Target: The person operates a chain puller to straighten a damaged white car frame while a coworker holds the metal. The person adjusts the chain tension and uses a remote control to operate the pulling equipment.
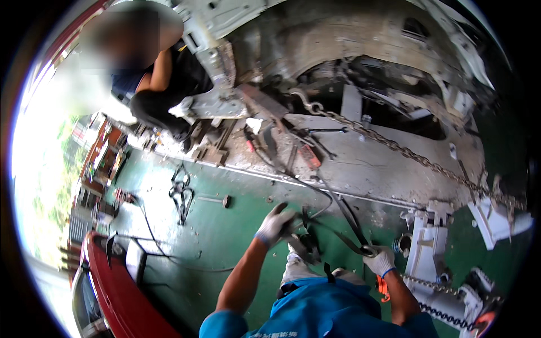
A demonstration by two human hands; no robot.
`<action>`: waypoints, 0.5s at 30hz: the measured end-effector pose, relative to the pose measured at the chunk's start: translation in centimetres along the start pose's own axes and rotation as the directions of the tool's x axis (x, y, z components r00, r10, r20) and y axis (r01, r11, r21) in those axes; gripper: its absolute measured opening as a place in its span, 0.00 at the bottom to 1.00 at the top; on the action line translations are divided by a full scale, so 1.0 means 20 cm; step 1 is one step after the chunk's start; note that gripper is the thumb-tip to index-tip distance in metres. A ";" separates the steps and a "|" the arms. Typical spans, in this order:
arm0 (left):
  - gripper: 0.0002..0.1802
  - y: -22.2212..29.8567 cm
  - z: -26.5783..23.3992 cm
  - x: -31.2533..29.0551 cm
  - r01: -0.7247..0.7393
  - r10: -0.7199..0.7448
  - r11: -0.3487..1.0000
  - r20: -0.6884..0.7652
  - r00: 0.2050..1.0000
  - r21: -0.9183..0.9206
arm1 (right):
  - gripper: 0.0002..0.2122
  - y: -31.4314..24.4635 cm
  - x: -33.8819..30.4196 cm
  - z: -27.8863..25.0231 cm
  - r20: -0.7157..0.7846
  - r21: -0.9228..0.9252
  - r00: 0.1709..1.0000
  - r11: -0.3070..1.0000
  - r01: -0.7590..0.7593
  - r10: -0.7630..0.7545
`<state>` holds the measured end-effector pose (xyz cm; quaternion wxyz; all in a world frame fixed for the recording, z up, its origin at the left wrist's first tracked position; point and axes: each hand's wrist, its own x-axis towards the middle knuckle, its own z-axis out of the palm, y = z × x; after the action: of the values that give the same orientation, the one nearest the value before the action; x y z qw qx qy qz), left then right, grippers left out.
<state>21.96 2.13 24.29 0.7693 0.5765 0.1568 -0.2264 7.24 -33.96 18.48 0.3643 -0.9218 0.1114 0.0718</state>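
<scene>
My right hand point(380, 260), in a pale work glove, is closed around a dark flat strap point(335, 234) in front of my body. My left hand point(276, 225), gloved the same way, is blurred at the fingers; it seems closed on another length of this strap, with one digit standing apart. Between my hands the strap crosses in loose loops, and some of it hangs near my legs. More dark bands rise from there toward the edge of the metal platform point(372, 163).
On the platform lie a wrench point(327, 130), a red tool point(309, 156) and a rusty chain point(389, 143) below a stripped car body point(360, 34). A person point(163, 84) crouches at upper left. A hammer point(225, 201) and straps point(181, 194) lie on the green floor; a red car point(121, 287) stands lower left.
</scene>
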 end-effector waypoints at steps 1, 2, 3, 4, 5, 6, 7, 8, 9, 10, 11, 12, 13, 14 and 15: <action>0.37 0.06 0.15 0.18 -0.012 -0.002 0.992 0.110 0.994 0.127 | 0.09 -0.02 -0.08 -0.04 -0.036 0.042 0.999 0.999 0.016 -0.014; 0.34 0.15 0.39 0.23 -0.063 0.047 0.990 0.127 0.991 0.127 | 0.09 0.00 -0.14 -0.07 -0.067 0.009 0.998 1.000 0.015 -0.015; 0.35 0.15 0.43 0.36 0.077 -0.115 0.973 0.166 0.980 0.217 | 0.09 0.00 -0.19 -0.09 -0.044 0.057 0.999 0.998 -0.025 0.028; 0.32 0.19 0.59 0.41 0.046 -0.098 0.956 0.168 0.981 0.290 | 0.10 0.02 -0.25 -0.11 -0.017 0.096 0.997 0.993 -0.075 0.077; 0.29 0.19 0.71 0.42 0.016 -0.074 0.936 0.153 0.985 0.352 | 0.11 0.04 -0.31 -0.12 0.028 0.130 0.994 0.985 -0.113 0.110; 0.25 0.02 0.73 0.53 -0.608 0.408 0.377 0.464 0.786 0.699 | 0.10 0.07 -0.39 -0.13 0.043 0.122 0.995 0.988 -0.100 0.095; 0.21 -0.14 0.83 0.50 -0.604 0.291 0.185 0.544 0.787 0.775 | 0.10 0.06 -0.51 -0.18 0.001 0.225 0.986 0.961 -0.163 0.167; 0.17 -0.29 0.94 0.45 -0.624 0.169 -0.022 0.618 0.767 0.781 | 0.11 0.25 -0.61 -0.08 -0.004 0.277 0.980 0.942 -0.192 0.201; 0.16 -0.43 1.02 0.32 -0.700 -0.113 -0.108 0.691 0.714 0.706 | 0.12 0.40 -0.70 -0.02 -0.043 0.256 0.979 0.949 -0.183 0.200; 0.19 -0.48 1.21 0.03 -0.736 -0.417 -0.230 0.619 0.665 0.636 | 0.13 0.55 -0.79 0.05 -0.085 0.237 0.974 0.954 -0.186 0.211; 0.23 -0.74 1.20 -0.17 -0.659 -0.372 -0.164 0.572 0.731 0.734 | 0.15 0.61 -0.85 0.03 -0.144 0.127 0.978 0.983 -0.132 0.150; 0.21 -0.68 1.29 -0.30 -0.729 -0.488 -0.089 0.608 0.626 0.679 | 0.17 0.72 -0.93 0.02 -0.067 0.032 0.962 0.965 -0.262 0.264; 0.21 -0.76 1.26 -0.31 -0.670 -0.496 -0.042 0.566 0.658 0.741 | 0.19 0.78 -1.00 0.00 0.010 -0.074 0.927 0.925 -0.373 0.375; 0.22 -0.72 1.23 -0.33 -0.687 -0.550 -0.118 0.529 0.647 0.717 | 0.20 0.75 -1.05 -0.07 0.095 0.001 0.824 0.828 -0.561 0.559; 0.25 -0.68 1.21 -0.34 -0.705 -0.602 -0.188 0.487 0.633 0.684 | 0.21 0.92 -1.08 0.01 0.104 0.034 0.822 0.824 -0.565 0.560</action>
<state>8.52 -23.12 23.57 0.0007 0.7774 -0.4579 -0.4312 -18.41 -43.58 10.81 0.3606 -0.8317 0.3641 0.2137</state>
